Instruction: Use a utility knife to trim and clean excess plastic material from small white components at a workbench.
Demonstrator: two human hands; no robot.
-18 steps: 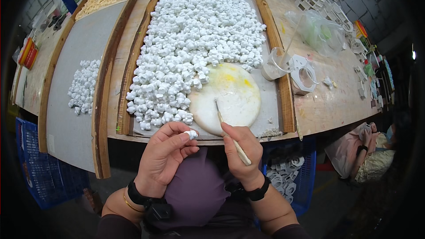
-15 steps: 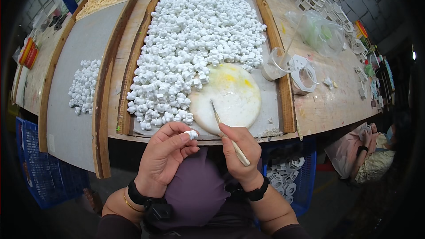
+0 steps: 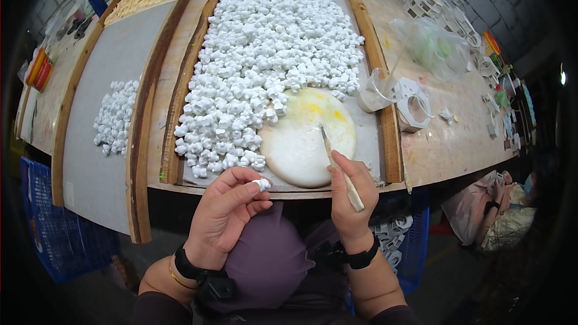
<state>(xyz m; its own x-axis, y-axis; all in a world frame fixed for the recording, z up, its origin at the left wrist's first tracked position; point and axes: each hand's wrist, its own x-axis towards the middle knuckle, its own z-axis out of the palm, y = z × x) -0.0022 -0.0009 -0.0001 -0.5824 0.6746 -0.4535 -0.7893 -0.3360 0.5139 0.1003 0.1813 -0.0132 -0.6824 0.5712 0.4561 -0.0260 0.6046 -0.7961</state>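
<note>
Shifted rightward over the smooth round disc [image 3: 301,162], the slim tool [image 3: 353,195] I watch, right hand [image 3: 354,224] with fingers clamped around it, left hand [image 3: 221,219] pinching a knobbly white piece [image 3: 263,185]

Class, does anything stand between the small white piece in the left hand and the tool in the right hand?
Nothing visible stands between the white piece and the tool: the gap from left hand to right hand looks open. The round disc lies beyond it.
</note>
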